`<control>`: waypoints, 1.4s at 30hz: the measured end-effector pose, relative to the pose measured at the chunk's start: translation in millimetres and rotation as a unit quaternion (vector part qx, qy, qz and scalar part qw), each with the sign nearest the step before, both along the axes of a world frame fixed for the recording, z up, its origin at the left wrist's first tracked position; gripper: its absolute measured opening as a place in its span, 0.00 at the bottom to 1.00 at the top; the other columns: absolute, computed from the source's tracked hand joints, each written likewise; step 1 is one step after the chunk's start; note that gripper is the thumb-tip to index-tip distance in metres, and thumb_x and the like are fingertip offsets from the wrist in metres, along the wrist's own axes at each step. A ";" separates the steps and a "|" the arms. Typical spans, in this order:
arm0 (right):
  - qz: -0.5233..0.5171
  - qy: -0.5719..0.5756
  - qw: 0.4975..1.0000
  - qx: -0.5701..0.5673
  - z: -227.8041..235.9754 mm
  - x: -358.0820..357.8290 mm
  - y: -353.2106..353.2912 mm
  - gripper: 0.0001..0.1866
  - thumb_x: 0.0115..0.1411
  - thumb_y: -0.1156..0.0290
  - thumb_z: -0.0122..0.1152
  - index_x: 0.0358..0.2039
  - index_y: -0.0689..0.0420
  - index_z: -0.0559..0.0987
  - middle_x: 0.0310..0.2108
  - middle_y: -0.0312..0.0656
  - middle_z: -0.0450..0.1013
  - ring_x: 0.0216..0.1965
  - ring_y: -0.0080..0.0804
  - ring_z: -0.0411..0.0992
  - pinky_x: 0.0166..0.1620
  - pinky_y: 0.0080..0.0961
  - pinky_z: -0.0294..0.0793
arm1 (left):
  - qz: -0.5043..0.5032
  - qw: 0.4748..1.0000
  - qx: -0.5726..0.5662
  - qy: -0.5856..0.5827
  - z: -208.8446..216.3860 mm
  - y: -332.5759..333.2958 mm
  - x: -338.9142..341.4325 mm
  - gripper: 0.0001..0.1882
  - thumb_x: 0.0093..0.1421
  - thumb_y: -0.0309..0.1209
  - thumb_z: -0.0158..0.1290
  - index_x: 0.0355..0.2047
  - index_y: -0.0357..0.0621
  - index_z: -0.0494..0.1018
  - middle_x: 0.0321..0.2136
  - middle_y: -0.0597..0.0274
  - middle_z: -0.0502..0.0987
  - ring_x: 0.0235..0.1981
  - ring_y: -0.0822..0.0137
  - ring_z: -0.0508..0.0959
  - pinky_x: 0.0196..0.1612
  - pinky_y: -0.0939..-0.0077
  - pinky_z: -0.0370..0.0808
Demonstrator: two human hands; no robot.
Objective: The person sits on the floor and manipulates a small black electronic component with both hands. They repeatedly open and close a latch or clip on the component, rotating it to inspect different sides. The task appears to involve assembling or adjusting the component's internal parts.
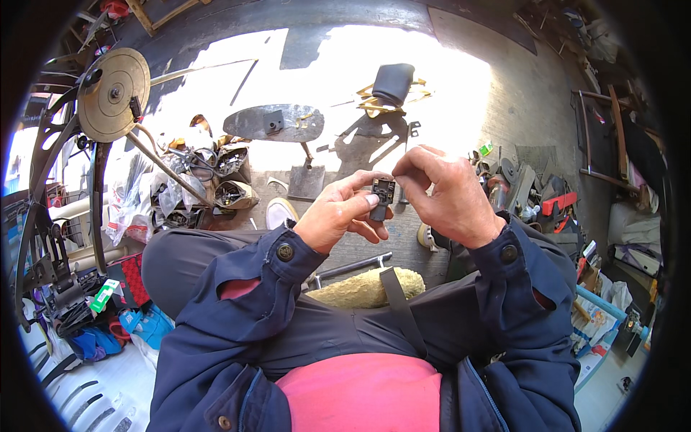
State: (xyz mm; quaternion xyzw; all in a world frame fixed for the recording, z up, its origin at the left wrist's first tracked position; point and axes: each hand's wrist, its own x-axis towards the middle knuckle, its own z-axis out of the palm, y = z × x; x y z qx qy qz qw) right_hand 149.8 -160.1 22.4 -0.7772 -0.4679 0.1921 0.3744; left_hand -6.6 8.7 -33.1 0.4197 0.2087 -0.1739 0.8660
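A small black block-shaped part with recesses in its face stands upright between my hands, above my lap. My left hand grips it, with the thumb on its front and the fingers behind. My right hand is closed in a pinch at the part's upper right corner. Anything small between those fingertips is hidden. Below the hands, a yellow rough-surfaced pad lies between my legs, with a dark strap across it.
Ahead stands an oval dark bench top bearing a black block. A folding stool sits beyond it. At left are a large-wheeled machine and bags of small parts. Tools with a red piece are heaped at right.
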 end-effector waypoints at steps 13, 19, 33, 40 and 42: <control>-0.010 0.009 1.000 -0.005 1.6 0.9 0.6 0.02 0.62 0.84 0.63 0.35 0.65 0.79 0.28 0.47 0.78 0.30 0.37 0.79 0.35 0.31 0.77 | -0.003 1.000 0.002 -0.003 1.3 0.4 -0.1 0.30 0.74 0.34 0.52 0.74 0.42 0.62 0.44 0.48 0.84 0.38 0.58 0.88 0.46 0.64 0.87; -0.006 0.028 1.000 -0.013 1.2 1.8 0.1 0.03 0.60 0.84 0.62 0.36 0.65 0.79 0.30 0.47 0.78 0.31 0.36 0.79 0.36 0.30 0.77 | -0.004 1.000 0.000 -0.007 0.9 0.2 0.5 0.31 0.74 0.34 0.52 0.74 0.41 0.61 0.45 0.48 0.84 0.38 0.58 0.88 0.46 0.64 0.87; 0.034 0.050 0.998 -0.005 -1.9 -0.1 0.4 0.08 0.58 0.85 0.60 0.38 0.65 0.82 0.34 0.47 0.78 0.34 0.40 0.81 0.38 0.31 0.80 | -0.005 1.000 0.004 -0.012 0.3 0.5 0.1 0.29 0.75 0.36 0.52 0.73 0.42 0.63 0.45 0.49 0.84 0.39 0.59 0.88 0.45 0.65 0.87; 0.037 0.044 0.998 -0.001 -2.9 -1.2 0.3 0.05 0.61 0.81 0.66 0.38 0.65 0.83 0.35 0.50 0.79 0.34 0.50 0.83 0.38 0.36 0.83 | -0.004 1.000 0.001 -0.016 -2.3 -0.1 -0.5 0.29 0.75 0.37 0.53 0.72 0.44 0.64 0.45 0.50 0.84 0.39 0.60 0.88 0.45 0.66 0.87; 0.035 0.046 0.998 0.000 -3.4 -2.1 0.9 0.04 0.62 0.80 0.66 0.38 0.64 0.83 0.35 0.50 0.79 0.33 0.50 0.83 0.38 0.37 0.83 | -0.003 1.000 0.001 -0.018 -2.9 -0.3 -0.7 0.28 0.75 0.37 0.53 0.72 0.44 0.65 0.45 0.50 0.84 0.39 0.60 0.88 0.45 0.66 0.87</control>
